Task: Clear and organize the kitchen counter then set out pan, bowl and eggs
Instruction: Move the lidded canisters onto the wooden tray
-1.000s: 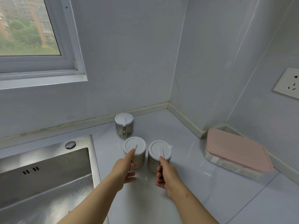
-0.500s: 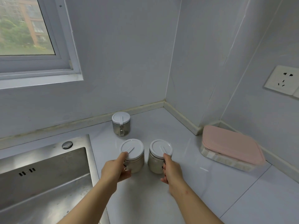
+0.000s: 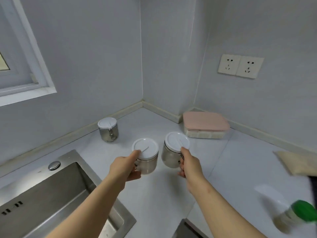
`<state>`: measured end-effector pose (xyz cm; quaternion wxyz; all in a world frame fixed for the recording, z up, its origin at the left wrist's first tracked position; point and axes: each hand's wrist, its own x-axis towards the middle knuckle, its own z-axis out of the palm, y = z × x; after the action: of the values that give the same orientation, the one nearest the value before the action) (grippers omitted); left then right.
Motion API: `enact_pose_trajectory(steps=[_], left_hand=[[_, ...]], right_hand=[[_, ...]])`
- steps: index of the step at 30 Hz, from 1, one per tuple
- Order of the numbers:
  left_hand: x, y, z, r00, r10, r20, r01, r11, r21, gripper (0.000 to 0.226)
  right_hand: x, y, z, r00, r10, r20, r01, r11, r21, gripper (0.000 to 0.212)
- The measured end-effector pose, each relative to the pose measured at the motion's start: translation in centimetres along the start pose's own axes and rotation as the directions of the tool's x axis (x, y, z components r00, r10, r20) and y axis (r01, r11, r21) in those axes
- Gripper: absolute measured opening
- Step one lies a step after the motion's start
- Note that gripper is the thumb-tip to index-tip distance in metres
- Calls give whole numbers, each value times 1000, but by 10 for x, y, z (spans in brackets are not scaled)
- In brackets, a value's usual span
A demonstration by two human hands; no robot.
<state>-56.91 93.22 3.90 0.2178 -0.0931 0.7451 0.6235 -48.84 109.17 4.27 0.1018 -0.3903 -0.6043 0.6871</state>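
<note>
- Canisters first: two steel canisters with white lids sit mid-counter between the sink (image 3: 51,194) and the pink-lidded container (image 3: 204,123); the left canister (image 3: 147,160) stands upright on the counter (image 3: 240,169), while the right canister (image 3: 169,157) is tilted, its lid leaning toward the far wall, and looks to be lifting off.
- A third canister (image 3: 108,129) stands apart, near the back wall.
- Handling, as I judge it: rigid metal bodies, smooth and a bit slippery, probably light to moderate depending on contents, which cannot be seen. Lids look clamped by a wire latch, so they should stay on, but a side grip around the body is safer than lifting by the lid.
- Left hand (image 3: 125,169): fingers curled around the near side of the left canister, thumb up against the lid's edge; a closed grasp.
- Right hand (image 3: 190,167): wrapped on the near side of the right canister, thumb at the lid rim, carrying it at a tilt.
- Keeping that one upright would lower the chance of spilling.
</note>
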Motion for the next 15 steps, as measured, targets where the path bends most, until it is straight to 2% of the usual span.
enact_pose_trajectory(steps=[7,11,15], left_hand=[[-63,20,68,963,82,255,-114,987,115,45],[-120,33,125,893,137,429,-194,977,93,43],[-193,38,184,784,159,600,-230,972,42,36]], right_hand=[[-59,-7,-91,969,-56,-240,84,990,110,38],[-103,-4,-162,912,-75,-404,150,976,156,38],[-161,7,-240,828,-89,-554,242,947,210,34]])
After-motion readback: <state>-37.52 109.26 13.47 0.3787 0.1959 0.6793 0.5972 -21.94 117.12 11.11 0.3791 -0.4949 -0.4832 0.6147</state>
